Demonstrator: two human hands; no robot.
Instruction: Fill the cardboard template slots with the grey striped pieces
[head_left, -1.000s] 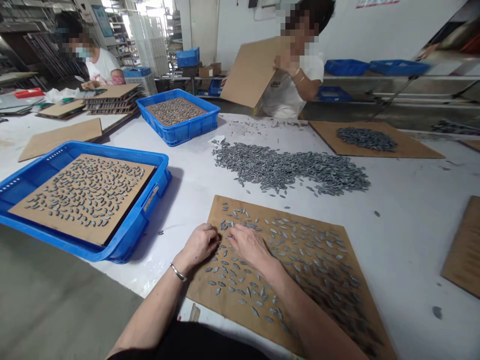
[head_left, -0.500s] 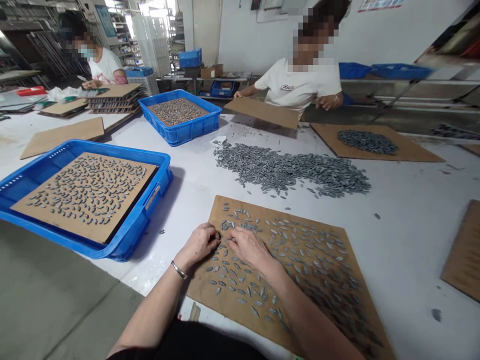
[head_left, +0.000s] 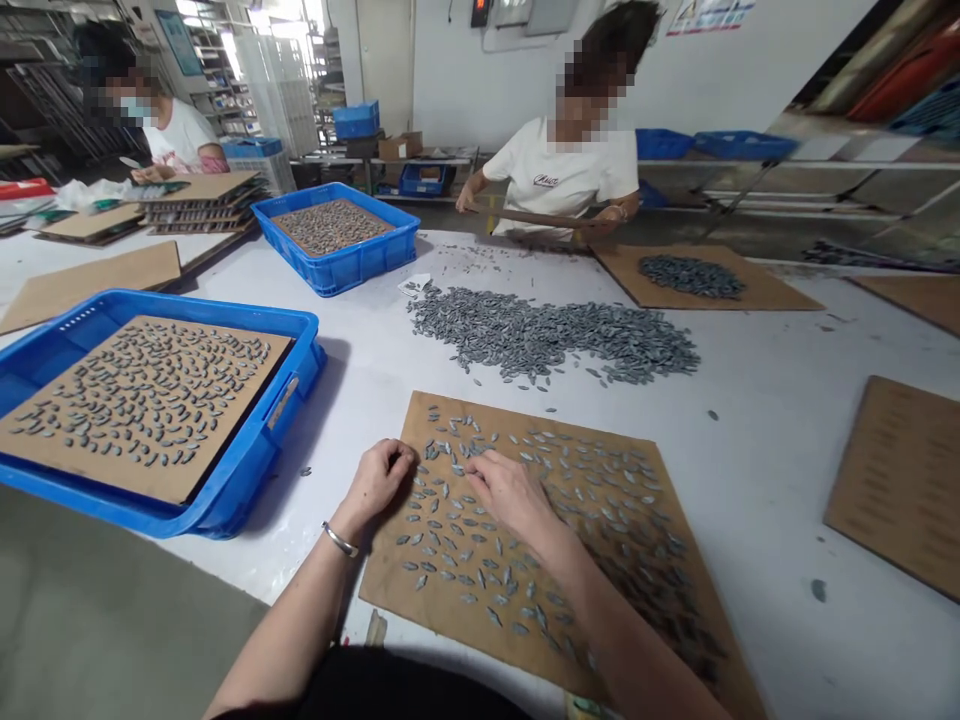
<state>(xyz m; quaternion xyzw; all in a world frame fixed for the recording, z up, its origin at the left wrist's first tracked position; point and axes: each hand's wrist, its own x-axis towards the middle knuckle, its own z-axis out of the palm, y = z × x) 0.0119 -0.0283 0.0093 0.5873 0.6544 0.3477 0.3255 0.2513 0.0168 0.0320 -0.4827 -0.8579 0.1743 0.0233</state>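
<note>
A brown board (head_left: 630, 590) lies on the white table in front of me, dotted with several small grey leaf-shaped pieces (head_left: 592, 480). My left hand (head_left: 379, 478) rests on the board's near left edge with its fingers curled in; what they pinch is hidden. My right hand (head_left: 508, 490) lies just to its right, knuckles up, fingertips pressed down among the pieces. A silver bracelet (head_left: 339, 540) circles my left wrist.
A loose heap of grey pieces (head_left: 555, 338) lies beyond the board. At left a blue crate (head_left: 289, 395) holds another filled board. A second blue crate (head_left: 341, 262) stands farther back. Across the table a person (head_left: 562, 170) holds a board flat. Another person (head_left: 161, 135) sits far left. A bare board (head_left: 900, 480) lies at right.
My hands have drawn slightly apart on the board. The person opposite has lowered their tilted board to lie nearly flat. The view has shifted a little to the right.
</note>
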